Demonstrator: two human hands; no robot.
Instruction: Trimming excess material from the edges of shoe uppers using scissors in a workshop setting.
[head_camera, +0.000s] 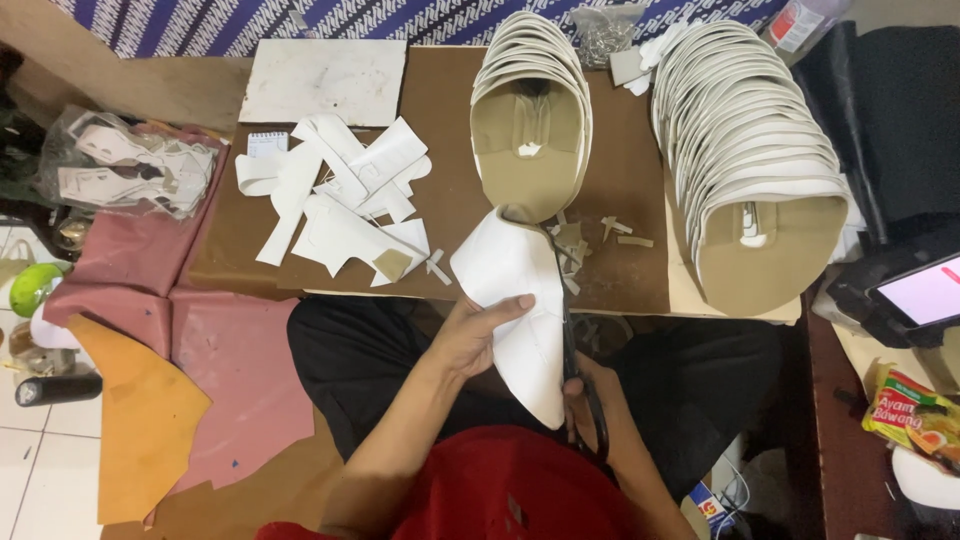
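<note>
My left hand (468, 335) holds a curved white shoe-upper piece (510, 300) by its left side, thumb lying across its face. My right hand (590, 395) grips black-handled scissors (570, 340) whose blades run up along the right edge of that piece toward its top. Both hands are over my lap, just in front of the brown work board (440, 120). A tan-lined stack of similar pieces (530, 110) stands right behind the held piece.
A second, larger stack of white pieces (760, 150) stands at the right. Loose white cut-outs (345, 195) lie at the board's left, small offcuts (600, 240) near the front edge. Pink and orange sheets (180, 380) lie at the left. A phone (925, 290) and a snack packet (910, 415) sit at the right.
</note>
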